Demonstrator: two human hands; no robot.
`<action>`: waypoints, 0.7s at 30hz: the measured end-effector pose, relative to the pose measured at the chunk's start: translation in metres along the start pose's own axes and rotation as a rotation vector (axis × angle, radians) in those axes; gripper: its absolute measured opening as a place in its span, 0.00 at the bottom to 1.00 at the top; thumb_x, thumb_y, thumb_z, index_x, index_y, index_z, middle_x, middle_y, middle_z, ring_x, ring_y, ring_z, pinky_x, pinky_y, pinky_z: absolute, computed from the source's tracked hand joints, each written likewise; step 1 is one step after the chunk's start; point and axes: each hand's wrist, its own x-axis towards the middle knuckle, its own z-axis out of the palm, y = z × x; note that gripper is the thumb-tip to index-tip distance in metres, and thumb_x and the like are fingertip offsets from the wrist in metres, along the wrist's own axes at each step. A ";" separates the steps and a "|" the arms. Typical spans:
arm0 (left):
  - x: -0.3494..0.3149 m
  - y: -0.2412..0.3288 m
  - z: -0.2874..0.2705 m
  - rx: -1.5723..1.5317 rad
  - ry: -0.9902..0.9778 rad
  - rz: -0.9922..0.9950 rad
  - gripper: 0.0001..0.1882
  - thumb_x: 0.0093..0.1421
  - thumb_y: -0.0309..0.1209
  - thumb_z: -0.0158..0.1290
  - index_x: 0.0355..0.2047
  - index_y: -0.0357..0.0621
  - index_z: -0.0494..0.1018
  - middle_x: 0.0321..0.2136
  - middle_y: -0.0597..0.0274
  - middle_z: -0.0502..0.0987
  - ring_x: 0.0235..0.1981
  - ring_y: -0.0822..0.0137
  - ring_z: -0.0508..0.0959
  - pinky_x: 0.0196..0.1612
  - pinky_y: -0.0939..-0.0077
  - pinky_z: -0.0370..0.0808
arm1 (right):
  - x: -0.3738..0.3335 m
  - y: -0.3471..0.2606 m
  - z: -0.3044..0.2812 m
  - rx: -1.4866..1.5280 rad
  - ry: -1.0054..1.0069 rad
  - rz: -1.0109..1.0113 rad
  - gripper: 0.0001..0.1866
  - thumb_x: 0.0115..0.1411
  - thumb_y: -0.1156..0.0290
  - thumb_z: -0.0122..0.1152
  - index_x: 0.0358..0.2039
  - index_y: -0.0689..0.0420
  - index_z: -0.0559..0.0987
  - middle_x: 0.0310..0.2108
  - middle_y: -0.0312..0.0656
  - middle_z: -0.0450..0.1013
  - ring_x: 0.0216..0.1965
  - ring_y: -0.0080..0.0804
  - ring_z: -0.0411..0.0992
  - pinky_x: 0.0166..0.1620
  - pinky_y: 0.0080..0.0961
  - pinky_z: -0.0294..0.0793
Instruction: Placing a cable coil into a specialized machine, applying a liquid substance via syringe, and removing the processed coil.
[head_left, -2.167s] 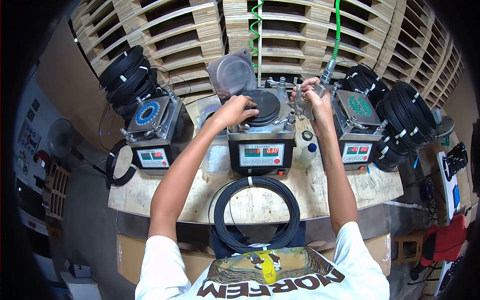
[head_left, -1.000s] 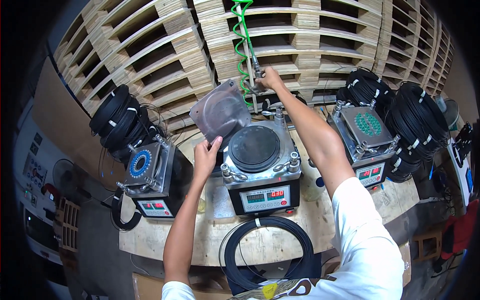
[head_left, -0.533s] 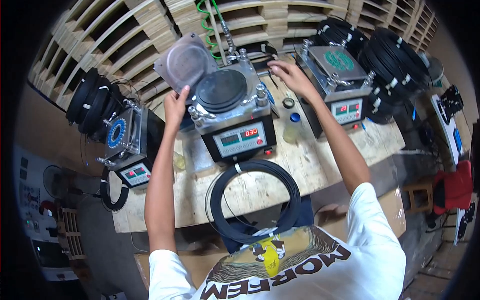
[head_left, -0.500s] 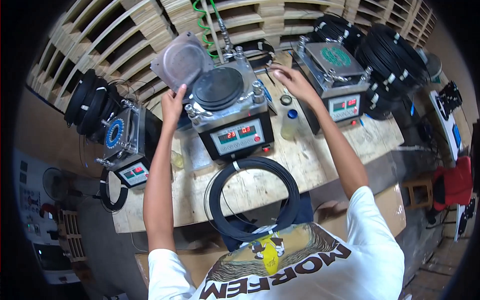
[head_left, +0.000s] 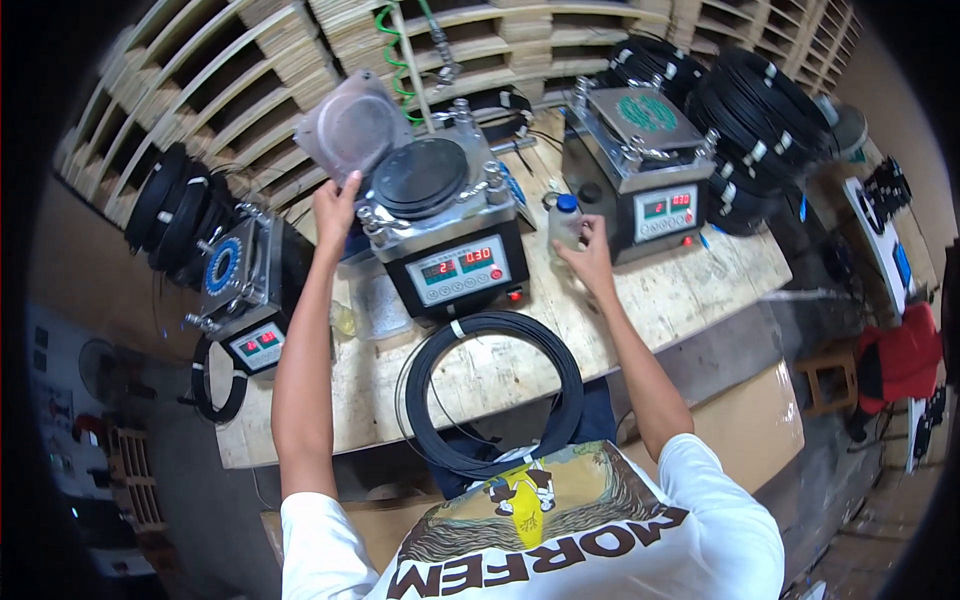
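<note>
My left hand [head_left: 335, 208] is closed on the lower edge of a square metal plate [head_left: 352, 130] with a round raised middle, tilted up beside the middle polishing machine [head_left: 455, 270]. On top of that machine lies a black round disc [head_left: 420, 178], with clamp posts around it. To the right of the machine, my right hand [head_left: 590, 258] grips a clear squat bottle [head_left: 564, 228] with a blue cap. The fingers wrap its right side, and whether its base touches the table I cannot tell.
A similar machine [head_left: 640, 170] with a green-dotted plate stands to the right, another [head_left: 240, 290] with a blue ring to the left. A black cable coil [head_left: 565, 370] hangs over the front edge of the wooden table [head_left: 640, 310]. More coils [head_left: 755, 110] are stacked at the back right.
My right hand has come down from beside the right machine and closed on the blue-capped bottle. My left hand stays on the metal plate. The view has shifted a little.
</note>
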 end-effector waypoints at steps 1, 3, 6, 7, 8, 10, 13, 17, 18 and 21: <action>0.001 -0.001 -0.001 0.063 0.010 -0.013 0.25 0.63 0.47 0.59 0.30 0.31 0.79 0.20 0.62 0.77 0.24 0.75 0.69 0.30 0.68 0.69 | 0.014 -0.014 -0.003 0.076 -0.016 -0.016 0.32 0.50 0.70 0.77 0.52 0.60 0.68 0.48 0.46 0.74 0.50 0.36 0.73 0.56 0.32 0.70; -0.002 0.001 0.006 0.037 0.026 0.044 0.26 0.62 0.48 0.59 0.27 0.31 0.77 0.16 0.59 0.73 0.22 0.74 0.67 0.28 0.66 0.68 | 0.047 -0.072 -0.010 -0.026 -0.046 -0.238 0.34 0.50 0.69 0.78 0.54 0.60 0.70 0.45 0.43 0.75 0.47 0.32 0.74 0.53 0.31 0.72; 0.001 -0.003 0.014 -0.008 0.032 0.057 0.26 0.62 0.47 0.59 0.26 0.29 0.74 0.16 0.55 0.71 0.22 0.73 0.66 0.28 0.65 0.67 | 0.097 -0.154 -0.019 -0.243 -0.281 -0.313 0.35 0.51 0.62 0.77 0.58 0.58 0.74 0.52 0.45 0.76 0.52 0.37 0.74 0.57 0.33 0.71; 0.000 0.002 0.018 -0.015 0.033 0.049 0.27 0.62 0.47 0.60 0.24 0.29 0.73 0.15 0.54 0.69 0.22 0.72 0.65 0.27 0.64 0.67 | 0.115 -0.172 -0.021 -0.337 -0.386 -0.324 0.36 0.51 0.62 0.77 0.59 0.58 0.73 0.55 0.45 0.76 0.54 0.39 0.73 0.59 0.34 0.70; 0.004 -0.006 0.016 -0.001 0.054 0.049 0.27 0.61 0.47 0.60 0.22 0.30 0.72 0.15 0.53 0.68 0.22 0.72 0.64 0.27 0.64 0.66 | 0.129 -0.193 -0.015 -0.429 -0.459 -0.422 0.36 0.50 0.61 0.76 0.59 0.57 0.74 0.54 0.46 0.76 0.54 0.41 0.74 0.58 0.34 0.71; 0.009 -0.021 0.012 -0.032 0.101 0.080 0.29 0.60 0.47 0.62 0.18 0.31 0.67 0.13 0.52 0.64 0.20 0.70 0.61 0.25 0.62 0.64 | 0.149 -0.225 0.000 -0.589 -0.591 -0.583 0.35 0.50 0.61 0.75 0.59 0.53 0.75 0.53 0.48 0.76 0.54 0.48 0.74 0.57 0.36 0.73; 0.010 -0.029 0.012 -0.043 0.084 0.064 0.29 0.59 0.46 0.63 0.18 0.31 0.69 0.14 0.47 0.67 0.19 0.67 0.64 0.25 0.60 0.65 | 0.157 -0.265 0.027 -0.958 -0.765 -0.541 0.34 0.49 0.62 0.75 0.59 0.50 0.76 0.53 0.45 0.76 0.54 0.48 0.73 0.55 0.41 0.74; 0.003 -0.005 0.021 -0.028 0.052 0.015 0.26 0.60 0.43 0.63 0.20 0.30 0.70 0.15 0.47 0.70 0.18 0.66 0.67 0.26 0.61 0.66 | 0.166 -0.281 0.045 -1.222 -0.892 -0.603 0.33 0.48 0.64 0.75 0.58 0.47 0.78 0.52 0.41 0.77 0.53 0.48 0.74 0.53 0.42 0.75; 0.004 -0.009 0.017 -0.095 0.078 0.033 0.25 0.59 0.42 0.63 0.21 0.30 0.71 0.15 0.48 0.71 0.19 0.67 0.67 0.26 0.61 0.67 | 0.166 -0.284 0.053 -1.207 -0.896 -0.650 0.30 0.49 0.65 0.74 0.56 0.47 0.79 0.50 0.42 0.78 0.52 0.47 0.75 0.52 0.42 0.75; 0.000 0.002 0.010 -0.022 0.060 -0.006 0.25 0.59 0.42 0.63 0.22 0.29 0.72 0.16 0.47 0.71 0.18 0.65 0.68 0.26 0.60 0.67 | 0.162 -0.297 0.066 -1.273 -0.912 -0.668 0.28 0.49 0.66 0.74 0.54 0.47 0.80 0.48 0.43 0.79 0.50 0.47 0.76 0.50 0.42 0.76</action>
